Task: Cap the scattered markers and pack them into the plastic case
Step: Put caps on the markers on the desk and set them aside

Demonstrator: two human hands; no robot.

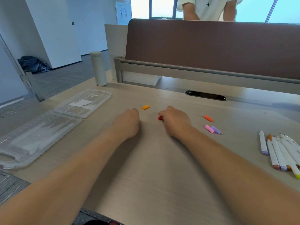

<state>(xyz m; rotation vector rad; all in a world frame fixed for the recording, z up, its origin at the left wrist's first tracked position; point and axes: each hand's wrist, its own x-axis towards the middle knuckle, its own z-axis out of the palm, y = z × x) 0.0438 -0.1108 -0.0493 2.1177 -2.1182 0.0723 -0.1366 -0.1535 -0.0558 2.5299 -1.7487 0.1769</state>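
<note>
My right hand (176,120) lies on the desk with its fingers curled round a red cap (159,118) that peeks out at the fingertips. My left hand (129,123) rests beside it, fingers curled under, and nothing shows in it. An orange cap (145,107) lies just beyond my left hand. To the right lie a coral cap (208,118), a pink cap (209,128) and a purple cap (216,130). Several white markers (281,153) lie in a bunch at the far right edge. The clear plastic case (48,125) lies open on the left.
A tall white bottle (98,69) stands at the back left of the desk. A brown divider panel (211,46) closes off the far side, with a person standing behind it. A black cable slot (205,95) is set in the desk (154,168).
</note>
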